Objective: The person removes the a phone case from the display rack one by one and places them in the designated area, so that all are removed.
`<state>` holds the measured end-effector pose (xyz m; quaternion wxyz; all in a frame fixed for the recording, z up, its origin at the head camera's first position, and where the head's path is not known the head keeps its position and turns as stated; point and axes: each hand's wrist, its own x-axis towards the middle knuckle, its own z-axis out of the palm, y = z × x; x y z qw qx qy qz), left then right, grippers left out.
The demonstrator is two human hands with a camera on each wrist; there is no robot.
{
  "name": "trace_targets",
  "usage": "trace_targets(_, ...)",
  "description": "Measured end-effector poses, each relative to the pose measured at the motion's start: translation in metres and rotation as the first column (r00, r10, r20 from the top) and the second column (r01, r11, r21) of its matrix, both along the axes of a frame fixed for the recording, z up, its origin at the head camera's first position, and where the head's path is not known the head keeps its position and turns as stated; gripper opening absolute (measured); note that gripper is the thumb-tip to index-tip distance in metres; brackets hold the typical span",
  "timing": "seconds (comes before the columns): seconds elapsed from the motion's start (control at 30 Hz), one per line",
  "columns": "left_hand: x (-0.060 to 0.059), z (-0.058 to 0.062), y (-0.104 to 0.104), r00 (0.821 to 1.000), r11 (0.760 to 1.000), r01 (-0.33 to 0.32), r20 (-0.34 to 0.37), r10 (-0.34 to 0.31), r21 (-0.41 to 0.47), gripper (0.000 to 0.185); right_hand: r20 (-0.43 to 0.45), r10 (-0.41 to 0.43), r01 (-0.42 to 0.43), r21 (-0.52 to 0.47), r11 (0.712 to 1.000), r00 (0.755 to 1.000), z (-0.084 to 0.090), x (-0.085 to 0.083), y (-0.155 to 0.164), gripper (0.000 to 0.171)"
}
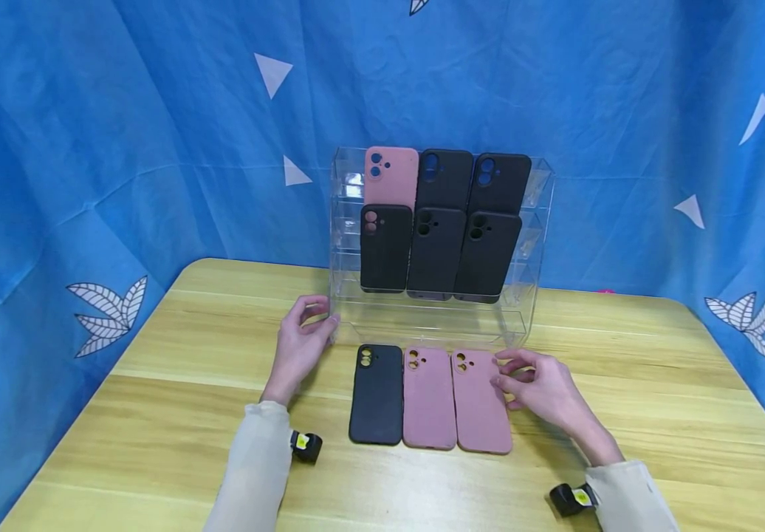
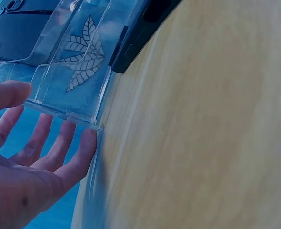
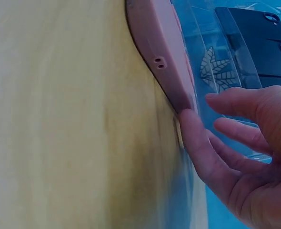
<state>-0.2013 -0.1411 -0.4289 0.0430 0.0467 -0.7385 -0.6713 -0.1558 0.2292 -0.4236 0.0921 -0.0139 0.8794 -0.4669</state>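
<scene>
Three soft phone cases lie flat in a row on the pale wooden desk [image 1: 156, 414], and, both hands being loosely open and holding nothing, the left hand [image 1: 299, 347] touches the clear acrylic display rack's [image 1: 422, 325] corner while the right hand [image 1: 542, 388] fingers the rightmost dusty-pink phone case [image 1: 481, 403], which I judge needs pinching at its edge and lifting next.

Three phone cases [image 1: 429, 397] lie side by side on the table [image 1: 156, 414] before the rack [image 1: 436, 295], which holds apparently six more.
</scene>
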Motion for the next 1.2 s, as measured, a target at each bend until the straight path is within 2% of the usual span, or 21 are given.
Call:
trace_targets(0.27,0.000,0.000,0.000,1.000,1.000,-0.005,-0.005,0.005,-0.013,0.034,-0.052,0.036,-0.034,0.044,0.998,0.998,0.009,0.000,0.003,0.042)
trace_targets(0.73,0.001,-0.001,0.000,1.000,1.000,-0.006,-0.003,0.006,-0.016,0.034,-0.239,0.028,-0.022,0.028,0.999,0.971,0.029,-0.003,0.010,0.033)
trace_targets(0.93,0.000,0.000,0.000,1.000,1.000,-0.005,0.002,0.005,-0.003,0.034,-0.316,0.009,-0.001,0.024,1.000,0.949,0.036,-0.007,0.010,0.030)
trace_targets(1.2,0.000,0.000,0.000,1.000,1.000,-0.002,0.000,0.002,0.006,0.035,-0.446,-0.047,0.037,-0.033,0.999,0.894,0.047,-0.014,0.008,0.029)
